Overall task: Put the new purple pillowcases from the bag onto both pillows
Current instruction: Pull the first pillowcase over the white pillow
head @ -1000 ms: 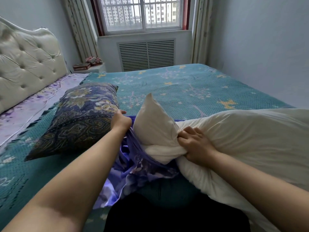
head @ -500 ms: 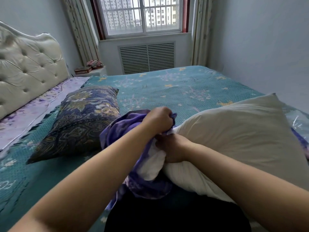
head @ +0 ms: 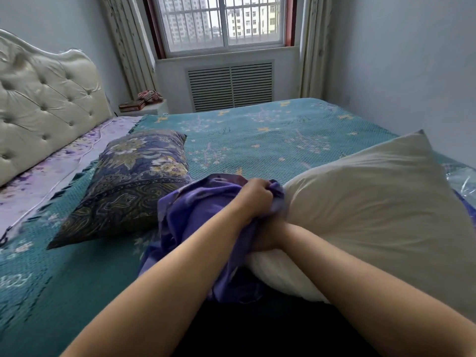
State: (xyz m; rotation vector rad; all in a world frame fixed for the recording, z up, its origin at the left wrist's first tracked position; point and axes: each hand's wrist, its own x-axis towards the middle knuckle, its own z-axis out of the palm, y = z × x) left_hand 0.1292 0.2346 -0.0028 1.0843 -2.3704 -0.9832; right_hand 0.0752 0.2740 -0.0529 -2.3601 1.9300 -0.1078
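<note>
step: casing bare pillow (head: 360,215) | left hand (head: 253,199) grips purple pillowcase (head: 195,210) at 12 o'clock; right hand (head: 268,235) buried, grip unclear | next: pull case toward 3 o'clock

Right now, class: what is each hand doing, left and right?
Left hand: fingers curled, gripping the purple pillowcase.
Right hand: mostly hidden by the pillowcase, at the end of the white pillow; grip cannot be told.
</note>
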